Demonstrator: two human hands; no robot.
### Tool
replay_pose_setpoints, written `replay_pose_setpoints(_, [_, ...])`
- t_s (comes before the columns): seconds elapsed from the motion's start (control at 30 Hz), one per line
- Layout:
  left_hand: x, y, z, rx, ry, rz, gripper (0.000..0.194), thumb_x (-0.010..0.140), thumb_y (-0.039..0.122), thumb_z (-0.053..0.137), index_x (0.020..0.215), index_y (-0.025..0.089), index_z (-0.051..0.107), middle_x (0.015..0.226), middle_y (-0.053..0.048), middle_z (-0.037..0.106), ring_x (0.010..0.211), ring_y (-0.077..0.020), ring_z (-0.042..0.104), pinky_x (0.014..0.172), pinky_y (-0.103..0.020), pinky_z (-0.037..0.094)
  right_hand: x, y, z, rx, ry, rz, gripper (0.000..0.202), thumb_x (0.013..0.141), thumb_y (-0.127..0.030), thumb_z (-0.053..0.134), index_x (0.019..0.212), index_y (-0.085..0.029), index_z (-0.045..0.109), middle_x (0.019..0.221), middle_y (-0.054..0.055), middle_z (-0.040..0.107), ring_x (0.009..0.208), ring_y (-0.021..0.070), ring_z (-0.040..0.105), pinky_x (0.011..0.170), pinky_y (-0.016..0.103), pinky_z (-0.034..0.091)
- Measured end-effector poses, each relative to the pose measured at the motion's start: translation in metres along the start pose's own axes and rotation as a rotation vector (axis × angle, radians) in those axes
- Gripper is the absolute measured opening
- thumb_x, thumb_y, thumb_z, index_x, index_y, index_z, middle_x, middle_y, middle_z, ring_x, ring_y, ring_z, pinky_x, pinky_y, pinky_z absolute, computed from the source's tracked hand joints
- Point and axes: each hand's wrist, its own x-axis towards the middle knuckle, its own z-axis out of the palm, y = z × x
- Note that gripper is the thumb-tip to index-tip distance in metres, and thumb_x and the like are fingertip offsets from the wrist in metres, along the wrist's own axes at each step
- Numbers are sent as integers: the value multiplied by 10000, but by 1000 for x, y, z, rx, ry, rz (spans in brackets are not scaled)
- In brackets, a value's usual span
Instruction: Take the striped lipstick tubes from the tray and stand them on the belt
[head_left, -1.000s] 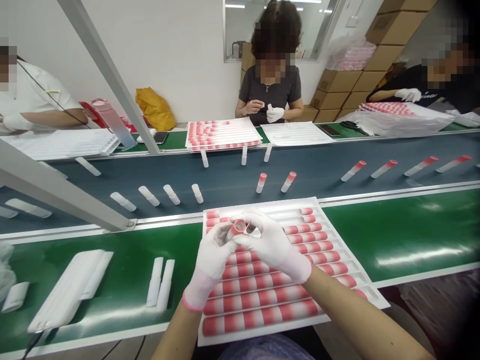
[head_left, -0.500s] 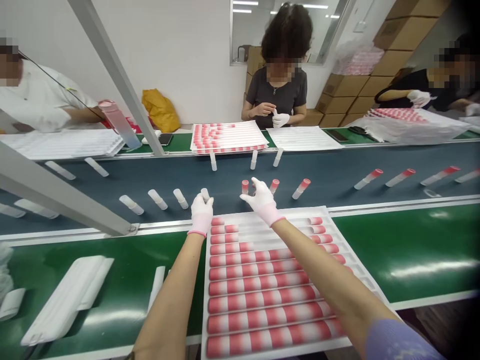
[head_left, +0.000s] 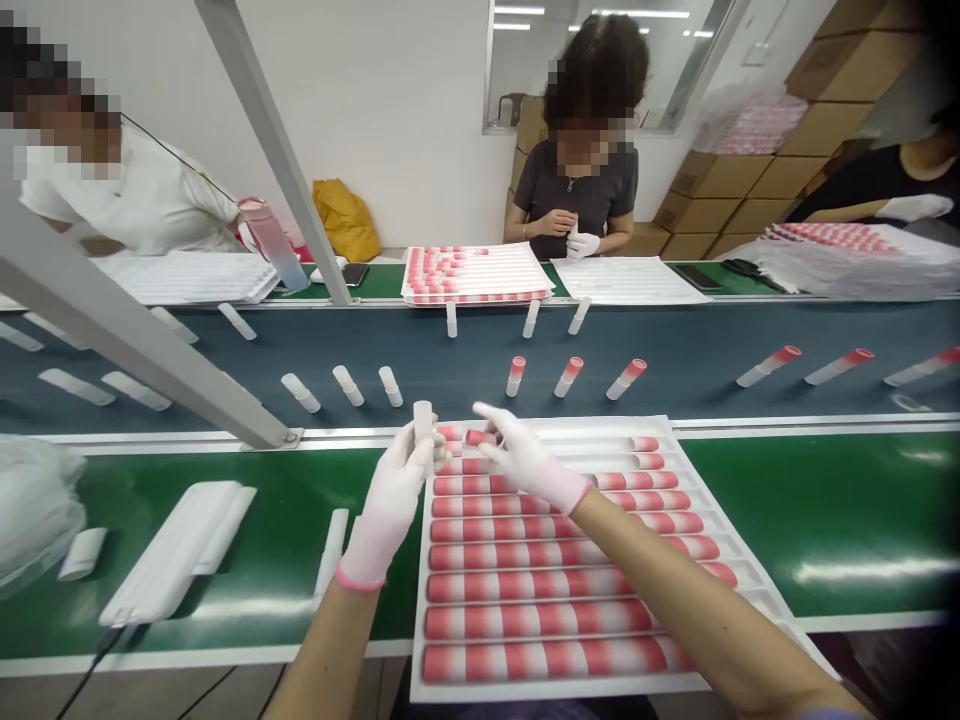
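My gloved left hand (head_left: 394,485) is closed round a short white tube (head_left: 422,418), held upright beside the tray's far left corner. Over the far rows of the white tray (head_left: 551,692), my gloved right hand (head_left: 525,455) pinches a short red tube piece (head_left: 480,438) between thumb and fingers; its index finger points outward. Red-and-white tube pieces (head_left: 525,585) lie end to end in the tray's grooves, while the farthest rows hold fewer. Beyond the hands, white tubes with red tops (head_left: 516,376) stand on the dark belt, and plain white tubes (head_left: 348,385) stand to their left.
Grey metal posts (head_left: 277,150) slant across the left side. A white power strip (head_left: 176,550) lies on the green bench (head_left: 750,520), near a clear plastic bag (head_left: 37,515). Across the belt, a person (head_left: 577,180) in gloves handles a small piece; other people sit on either side.
My right hand has drawn back from the red-topped tube on the belt to the tray and now grips a red piece. My left hand has come nearer with the white tube. The view has shifted.
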Motion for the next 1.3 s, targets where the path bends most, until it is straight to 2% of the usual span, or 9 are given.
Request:
replay_pose_setpoints(0.07, [-11,1,8,-114,-103,-50,402,918,464,577,1202,179,598,965,-61,657,805,-164,640,811,-344,568,-11,-18,-12,321,61,0,527,990,-274,448,1503,-226,336,1035,44,577,832,151,596,783,356,574])
replay_pose_setpoints(0.17, [-23,4,23,-145,-184,-69,360,925,464,581,1155,188,603,942,-41,637,799,-151,617,783,-320,564,-25,-45,-24,660,137,-44,451,994,-339,455,1437,-261,430,1021,28,584,886,155,613,869,378,563])
replay_pose_setpoints(0.37, [-34,12,38,-10,-162,-34,330,912,462,606,1105,196,624,1024,-62,686,914,-203,664,872,-371,543,-37,-53,-26,750,297,28,285,907,-329,624,1159,-231,532,920,21,612,853,169,596,855,378,527])
replay_pose_setpoints(0.47, [-37,15,40,82,-119,-46,302,896,433,633,1100,211,636,1029,-61,709,926,-216,672,872,-372,532,-39,-48,-24,869,336,22,337,913,-339,627,1211,-237,507,890,15,633,834,170,605,833,372,535])
replay_pose_setpoints(0.7, [-39,14,44,143,-106,-45,239,875,381,663,1071,244,674,1007,-37,728,956,-224,681,865,-349,524,-47,-55,-32,678,320,36,330,869,-269,654,1198,-250,631,1149,48,679,1050,205,648,885,359,560])
replay_pose_setpoints(0.83, [-32,6,42,62,-103,-3,238,824,331,730,1038,232,695,1079,-40,722,1015,-223,669,899,-340,520,-51,-62,-36,503,216,43,349,829,-194,646,1168,-271,666,1121,28,691,954,193,671,756,326,581])
replay_pose_setpoints(1.03, [-27,3,42,-184,-141,7,290,714,277,831,963,191,710,1024,-43,738,972,-204,684,838,-303,555,-53,-71,-29,370,238,-19,374,774,-143,671,1126,-266,708,957,6,684,907,179,645,790,324,553])
replay_pose_setpoints(1.2, [-28,7,41,-214,-69,77,285,663,209,850,921,184,733,922,-32,753,885,-182,697,789,-276,572,-49,-76,-26,413,243,1,176,704,-129,744,842,-232,707,839,-20,660,793,152,622,662,269,523])
replay_pose_setpoints(1.3, [-27,8,40,-250,-93,83,284,658,219,861,914,191,740,932,-33,762,877,-178,708,777,-265,579,-47,-75,-28,433,205,-44,261,685,-129,766,914,-227,688,893,-19,671,809,150,622,679,269,527])
